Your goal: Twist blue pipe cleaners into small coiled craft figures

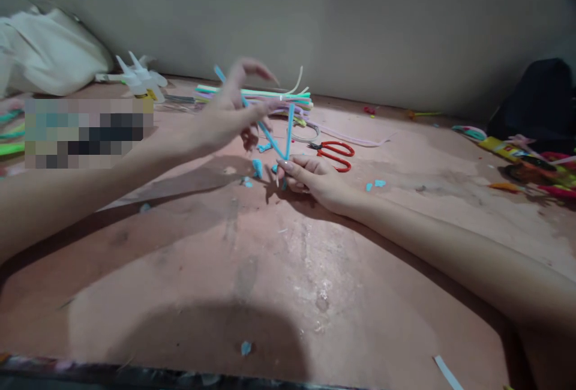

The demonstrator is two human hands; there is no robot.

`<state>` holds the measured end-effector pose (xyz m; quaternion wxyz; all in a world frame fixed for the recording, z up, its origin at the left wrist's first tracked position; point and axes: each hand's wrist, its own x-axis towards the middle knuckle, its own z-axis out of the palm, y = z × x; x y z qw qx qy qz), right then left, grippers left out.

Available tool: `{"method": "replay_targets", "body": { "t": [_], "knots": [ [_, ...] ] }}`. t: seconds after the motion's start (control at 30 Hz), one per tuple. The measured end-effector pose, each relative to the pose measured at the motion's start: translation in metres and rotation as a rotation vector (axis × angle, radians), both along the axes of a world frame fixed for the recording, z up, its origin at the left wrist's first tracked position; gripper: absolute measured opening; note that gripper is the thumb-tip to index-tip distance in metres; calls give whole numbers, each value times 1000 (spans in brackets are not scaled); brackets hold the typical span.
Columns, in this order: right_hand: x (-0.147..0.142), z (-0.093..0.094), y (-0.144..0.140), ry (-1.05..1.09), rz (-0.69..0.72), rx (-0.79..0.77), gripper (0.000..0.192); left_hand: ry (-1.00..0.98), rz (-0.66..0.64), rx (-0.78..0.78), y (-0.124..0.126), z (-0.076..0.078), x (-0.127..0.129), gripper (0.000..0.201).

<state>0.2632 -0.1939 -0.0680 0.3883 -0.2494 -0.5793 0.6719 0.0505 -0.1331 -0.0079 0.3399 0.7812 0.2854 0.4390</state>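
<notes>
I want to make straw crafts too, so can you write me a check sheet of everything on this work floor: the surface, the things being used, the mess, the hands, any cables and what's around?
Surface: pinkish worn surface, stained and scuffed.
Job's things: blue straw, bent into a V, one arm slanting up left, the other nearly upright.
Clutter: small blue straw bits; red scissors; bundle of pastel straws; white glue bottles.
Hands: left hand raised, pinching the slanted arm; right hand resting on the surface, pinching the fold.
Cables: nothing seen.
Surroundings: grey wall; white bag at left; dark bag and colourful packets at right.
</notes>
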Motion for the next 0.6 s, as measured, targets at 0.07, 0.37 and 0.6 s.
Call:
{"method": "replay_targets", "body": {
  "t": [0.07,0.37,0.6],
  "knots": [
    [1,-1,3,40,-27,31,36,-313,80,273,8,9,-9,55],
    [4,11,4,123,-83,89,30,-448,187,-267,27,-47,-11,65],
    [2,18,3,139,-28,-16,19,-290,-128,-162,-25,-47,14,63]
  ]
}}
